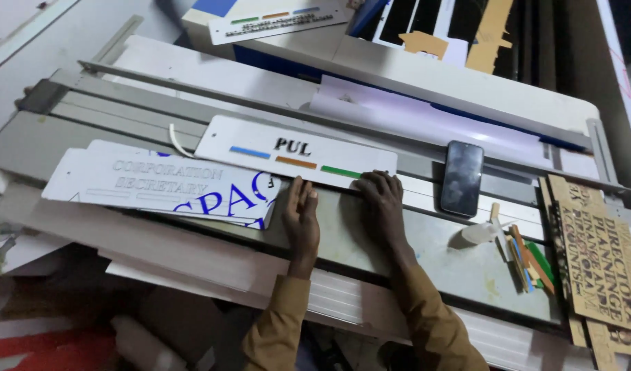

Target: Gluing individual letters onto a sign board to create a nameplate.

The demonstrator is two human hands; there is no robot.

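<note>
A cluttered grey desk [398, 254] carries sign blanks; a long white rounded acrylic nameplate with blue, orange and green bars [295, 152] lies mid-desk, its near edge pinned by the flat right hand [383, 196], seemingly to steady it; the left hand [302, 213] rests open, edge-on, just beside it, holding nothing

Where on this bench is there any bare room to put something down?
The grey surface is bare between the right hand and the coloured strips. A smaller gap lies between the left hand and right hand. It is crowded left, where white sign plates overlap, and right by the brown stencil sheets and phone.
</note>
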